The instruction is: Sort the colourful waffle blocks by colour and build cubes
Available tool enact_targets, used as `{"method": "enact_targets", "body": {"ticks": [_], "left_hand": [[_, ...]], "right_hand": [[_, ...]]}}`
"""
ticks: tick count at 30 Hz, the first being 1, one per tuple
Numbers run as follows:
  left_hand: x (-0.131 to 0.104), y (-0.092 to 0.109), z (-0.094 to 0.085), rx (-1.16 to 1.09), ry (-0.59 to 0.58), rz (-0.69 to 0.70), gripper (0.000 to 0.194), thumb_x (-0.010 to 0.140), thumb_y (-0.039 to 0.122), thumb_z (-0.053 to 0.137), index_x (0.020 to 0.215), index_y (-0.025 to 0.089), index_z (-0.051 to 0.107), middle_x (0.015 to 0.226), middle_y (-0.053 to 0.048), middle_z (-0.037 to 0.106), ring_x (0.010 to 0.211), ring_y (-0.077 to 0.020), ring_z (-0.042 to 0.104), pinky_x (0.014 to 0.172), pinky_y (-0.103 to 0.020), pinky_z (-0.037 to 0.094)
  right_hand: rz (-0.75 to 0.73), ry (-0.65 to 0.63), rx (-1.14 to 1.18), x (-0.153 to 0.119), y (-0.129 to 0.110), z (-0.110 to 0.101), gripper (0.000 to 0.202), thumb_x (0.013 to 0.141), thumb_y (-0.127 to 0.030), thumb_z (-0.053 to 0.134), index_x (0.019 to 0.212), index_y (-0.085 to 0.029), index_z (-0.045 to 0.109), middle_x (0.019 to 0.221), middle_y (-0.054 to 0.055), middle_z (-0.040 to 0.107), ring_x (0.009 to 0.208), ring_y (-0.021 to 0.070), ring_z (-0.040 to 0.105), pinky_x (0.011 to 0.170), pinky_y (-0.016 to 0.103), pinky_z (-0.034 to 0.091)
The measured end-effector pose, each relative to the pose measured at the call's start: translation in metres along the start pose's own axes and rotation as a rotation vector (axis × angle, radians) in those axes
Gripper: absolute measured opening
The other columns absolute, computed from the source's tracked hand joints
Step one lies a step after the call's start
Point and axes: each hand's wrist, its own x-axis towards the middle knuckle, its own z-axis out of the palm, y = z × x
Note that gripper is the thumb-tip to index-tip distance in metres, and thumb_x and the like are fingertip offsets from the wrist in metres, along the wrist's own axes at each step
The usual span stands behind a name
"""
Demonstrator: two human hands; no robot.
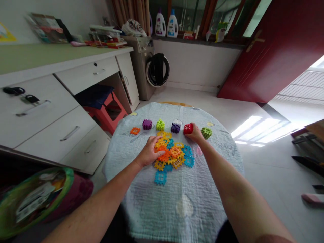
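Observation:
My left hand (151, 152) rests at the left side of a pile of flat interlocking squares, thumb and fingers apart. In that pile lie yellow squares (178, 162), orange squares (175, 152) and blue squares (160, 177). My right hand (195, 132) has its fingers closed around a red cube (187, 128) on the cloth. In the same row stand a purple cube (147, 124), a lime cube (160, 124), a dark violet cube (175, 127) and an olive-green cube (206, 132). A single orange square (135, 130) lies flat at the left.
A pale blue cloth (192, 209) covers the round table. To the left are white drawers (50, 125), a red stool (113, 114) and a bin (71, 182). A washing machine (140, 64) with its door open stands at the back; a red door (273, 50) is at right.

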Motion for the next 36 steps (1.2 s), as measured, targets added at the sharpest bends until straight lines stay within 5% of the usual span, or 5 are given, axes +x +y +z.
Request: {"method": "enact_targets", "body": {"ticks": [6,13,23,31,36], "left_hand": [[0.043,-0.050,-0.045,0.380,0.236,-0.105,0.034,0.076,0.022,0.056,0.110,0.019,0.058,0.115,-0.009,0.055,0.117,-0.0246,0.049,0.107,-0.041,0.036],[0.083,-0.100,-0.075,0.732,0.051,-0.398,0.038,0.069,0.021,0.056,0.107,0.021,0.061,0.109,-0.010,0.057,0.106,-0.0278,0.053,0.093,-0.038,0.043],[0.043,-0.051,-0.039,0.501,-0.110,-0.216,0.028,0.065,0.027,0.061,0.092,0.019,0.064,0.094,-0.006,0.061,0.084,-0.0214,0.061,0.080,-0.032,0.049],[0.023,0.002,0.022,0.353,-0.194,0.105,0.084,0.057,0.056,0.075,0.129,0.024,0.049,0.134,-0.012,0.048,0.127,-0.0343,0.042,0.106,-0.046,0.034],[0.017,-0.001,0.033,0.512,-0.193,0.123,0.054,0.063,0.035,0.072,0.115,0.024,0.059,0.117,-0.009,0.058,0.111,-0.0321,0.052,0.096,-0.044,0.040]], "right_hand": [[-0.120,-0.054,-0.136,-0.003,0.000,0.011,0.070,0.065,-0.037,0.069,0.126,-0.014,0.047,0.110,0.013,0.061,0.099,0.0261,0.057,0.089,0.037,0.041],[-0.134,-0.121,-0.279,-0.002,-0.009,0.014,0.052,0.071,-0.029,0.063,0.121,-0.018,0.055,0.109,0.012,0.060,0.100,0.0267,0.054,0.093,0.038,0.037],[-0.018,-0.012,-0.019,-0.022,-0.015,-0.017,0.042,0.063,-0.024,0.063,0.104,-0.020,0.061,0.089,0.004,0.058,0.076,0.0175,0.055,0.075,0.030,0.044],[-0.277,-0.408,0.364,-0.070,-0.071,-0.045,0.037,0.074,-0.033,0.065,0.108,-0.020,0.059,0.106,0.006,0.064,0.090,0.0171,0.060,0.077,0.030,0.048],[-0.235,-0.323,0.304,-0.062,-0.077,-0.029,0.028,0.084,-0.037,0.056,0.104,-0.019,0.060,0.096,0.005,0.067,0.085,0.0170,0.062,0.077,0.030,0.048]]}}
